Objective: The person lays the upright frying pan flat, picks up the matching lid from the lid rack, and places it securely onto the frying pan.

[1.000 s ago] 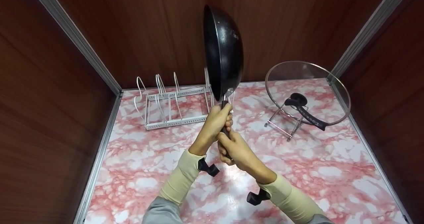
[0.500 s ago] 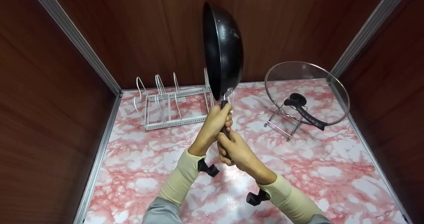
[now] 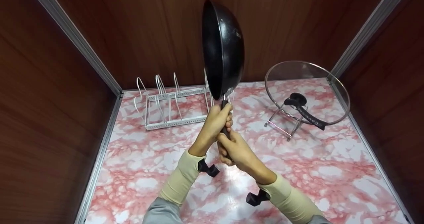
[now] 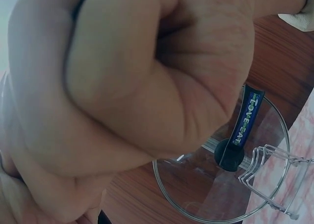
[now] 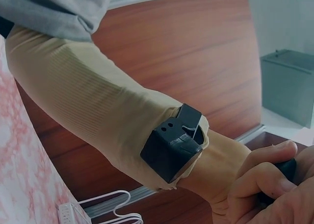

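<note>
In the head view a black wok (image 3: pixel 233 48) stands on edge, handle toward me and hollow side facing left. My left hand (image 3: pixel 217 119) grips its black handle close to the bowl. Lower down the same handle, my right hand (image 3: pixel 238 151) holds on too, just below the left. Behind the bowl's lower part is the right end of a white wire rack (image 3: pixel 179 121); whether the wok touches it, I cannot tell. Curled fingers (image 4: pixel 113 62) of the left hand fill much of the left wrist view. Most of the handle is hidden by both hands.
On the right a glass lid (image 3: pixel 311 81) with a black knob and handle leans in a small wire stand (image 3: pixel 280 128). Brown wood-look panels (image 3: pixel 159 35) enclose the pink marbled tabletop (image 3: pixel 314 171) at the back and sides.
The wok's bowl has risen slightly at its far end and turned a little, showing more of its inside. Both hands keep their grip in nearly the same place.
</note>
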